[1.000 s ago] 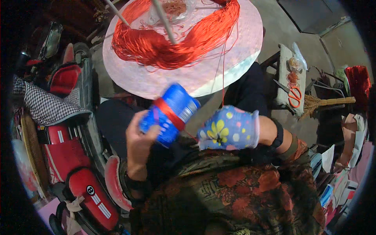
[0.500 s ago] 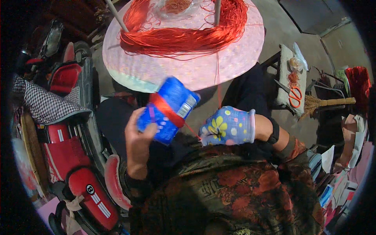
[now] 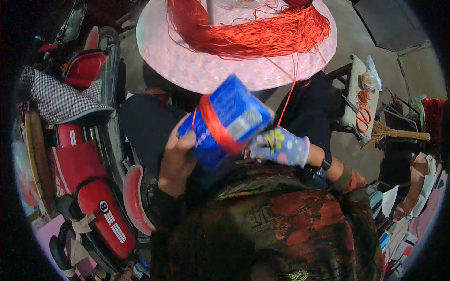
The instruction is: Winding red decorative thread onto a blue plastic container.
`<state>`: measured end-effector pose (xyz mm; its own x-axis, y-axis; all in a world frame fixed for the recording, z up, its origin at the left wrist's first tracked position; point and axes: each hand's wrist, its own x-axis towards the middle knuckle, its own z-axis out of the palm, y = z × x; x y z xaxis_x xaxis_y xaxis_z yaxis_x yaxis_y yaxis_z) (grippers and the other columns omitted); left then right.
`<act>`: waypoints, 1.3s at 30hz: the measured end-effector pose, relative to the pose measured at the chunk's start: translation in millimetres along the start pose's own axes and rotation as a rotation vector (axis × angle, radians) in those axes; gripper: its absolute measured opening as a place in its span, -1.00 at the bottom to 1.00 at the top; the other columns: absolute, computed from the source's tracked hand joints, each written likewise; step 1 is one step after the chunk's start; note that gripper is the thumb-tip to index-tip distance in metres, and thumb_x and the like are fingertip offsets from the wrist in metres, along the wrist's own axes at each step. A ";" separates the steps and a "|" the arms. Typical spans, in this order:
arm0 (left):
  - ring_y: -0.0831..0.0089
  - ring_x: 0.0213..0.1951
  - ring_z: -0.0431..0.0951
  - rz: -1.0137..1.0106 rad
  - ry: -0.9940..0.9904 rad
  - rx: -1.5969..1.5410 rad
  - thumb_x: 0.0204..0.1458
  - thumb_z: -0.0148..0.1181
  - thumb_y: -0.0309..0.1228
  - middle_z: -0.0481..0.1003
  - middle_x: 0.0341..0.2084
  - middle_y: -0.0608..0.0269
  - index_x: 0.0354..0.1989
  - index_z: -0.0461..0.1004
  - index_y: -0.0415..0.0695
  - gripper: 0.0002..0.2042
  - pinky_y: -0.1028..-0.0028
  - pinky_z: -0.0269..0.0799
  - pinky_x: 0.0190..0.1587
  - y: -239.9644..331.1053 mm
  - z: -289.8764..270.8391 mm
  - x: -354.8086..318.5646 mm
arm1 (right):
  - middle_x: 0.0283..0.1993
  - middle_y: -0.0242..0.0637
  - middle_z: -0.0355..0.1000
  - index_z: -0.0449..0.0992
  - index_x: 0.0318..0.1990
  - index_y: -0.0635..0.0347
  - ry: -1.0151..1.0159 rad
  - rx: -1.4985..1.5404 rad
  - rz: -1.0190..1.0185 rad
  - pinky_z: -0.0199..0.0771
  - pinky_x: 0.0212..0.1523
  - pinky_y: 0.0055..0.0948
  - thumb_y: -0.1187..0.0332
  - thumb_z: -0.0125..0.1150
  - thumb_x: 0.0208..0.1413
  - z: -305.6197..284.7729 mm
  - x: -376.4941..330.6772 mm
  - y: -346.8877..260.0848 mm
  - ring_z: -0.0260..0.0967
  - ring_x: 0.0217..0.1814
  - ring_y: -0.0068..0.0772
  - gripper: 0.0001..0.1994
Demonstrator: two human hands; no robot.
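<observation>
My bare left hand [image 3: 176, 164] grips one end of a blue packet [image 3: 243, 100], thumb on top. A band of red cord [image 3: 213, 122] is wound around the packet's middle. Just to the right, my right hand [image 3: 281, 147] wears a blue glove with dots and a yellow flower. Its fingers are closed on the red cord, partly hidden behind the packet's near right corner. From that hand the cord rises to a large loose skein of red cord [image 3: 262, 40], which lies on a round pink table [image 3: 187, 70].
On the right, a padded bench [image 3: 344, 110] carries orange-handled scissors [image 3: 363, 119], cord scraps and a plastic bag. A straw broom [image 3: 398, 134] lies beside it. Red ride-on vehicles [image 3: 105, 218] and a checked cloth [image 3: 65, 100] crowd the left side.
The packet has moved right and tilted, coming up against my gloved right hand. The view has shifted, so the table and skein sit higher and further right.
</observation>
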<state>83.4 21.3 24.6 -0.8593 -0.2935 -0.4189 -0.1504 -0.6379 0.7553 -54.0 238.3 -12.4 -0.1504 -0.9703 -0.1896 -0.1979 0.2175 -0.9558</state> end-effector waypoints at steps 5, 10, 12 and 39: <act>0.60 -0.22 0.46 0.053 0.043 0.539 -0.05 0.28 -0.44 0.47 -0.24 0.29 -0.01 0.37 -0.28 -0.59 0.52 0.43 -0.10 -13.6 -14.9 9.0 | -0.36 -0.15 0.48 0.52 -0.23 0.09 0.035 -0.493 -0.378 0.47 -0.34 -0.31 0.23 0.19 0.02 -28.7 -5.0 -44.9 0.48 -0.33 -0.09 -0.80; 0.59 -0.18 0.44 -0.213 -0.400 0.575 -0.16 0.41 -0.34 0.47 -0.25 0.34 0.00 0.39 -0.26 -0.48 0.49 0.39 -0.04 -1.0 -9.6 1.5 | -0.34 -0.25 0.53 0.55 -0.28 0.18 0.140 -0.262 -0.181 0.47 -0.29 -0.41 0.28 0.19 0.12 -59.0 24.9 -44.3 0.50 -0.34 -0.35 -0.83; 0.56 -0.15 0.45 -0.197 -0.398 0.438 -0.20 0.40 -0.33 0.48 -0.23 0.32 0.02 0.38 -0.25 -0.44 0.48 0.39 -0.02 1.8 -18.7 1.0 | -0.32 -0.27 0.55 0.54 -0.27 0.20 0.171 -0.093 -0.193 0.46 -0.25 -0.44 0.29 0.19 0.12 -49.6 31.1 -3.1 0.49 -0.33 -0.42 -0.83; 0.54 -0.24 0.51 0.069 -0.027 0.410 -0.04 0.28 -0.25 0.49 -0.25 0.27 0.01 0.38 -0.27 -0.52 0.50 0.45 -0.14 -1.6 -20.2 3.5 | -0.43 -0.26 0.47 0.52 -0.26 0.03 0.152 -0.691 -0.467 0.46 -0.33 -0.38 0.17 0.16 0.11 -26.3 -6.2 -41.7 0.48 -0.34 -0.17 -0.82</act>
<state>90.5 6.9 11.8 -0.8861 -0.3031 -0.3506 -0.2691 -0.2793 0.9217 -70.3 238.1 34.6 -0.0252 -0.9625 0.2701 -0.8120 -0.1379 -0.5671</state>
